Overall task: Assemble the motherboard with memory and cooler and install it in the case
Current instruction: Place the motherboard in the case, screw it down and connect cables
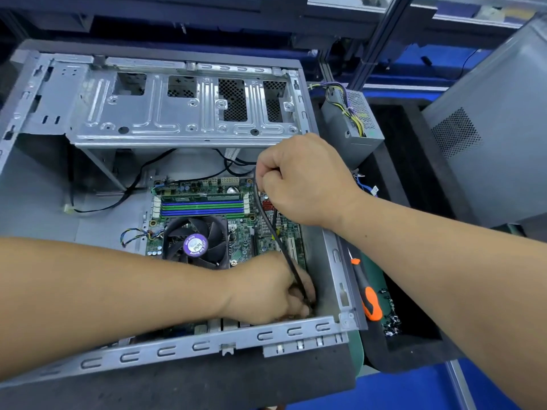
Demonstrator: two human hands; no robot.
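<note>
The green motherboard [241, 235] lies flat inside the open grey case [183, 347]. A black cooler fan [196, 242] with a purple sticker sits on it, and a memory stick [201, 198] stands in the rearmost of the blue and green slots. A black cable [273, 229] runs down across the board's right side. My right hand [302, 179] is closed on the cable's upper part. My left hand [266, 291] pinches the cable's lower end at the board's near right corner, and its fingertips hide what is there.
A silver drive cage [183, 113] spans the case's rear. A power supply [352, 125] with bundled wires stands to the right in a black foam tray [414, 353], along with an orange-handled screwdriver [368, 294] and several loose screws [390, 321]. Another case panel [491, 128] leans at far right.
</note>
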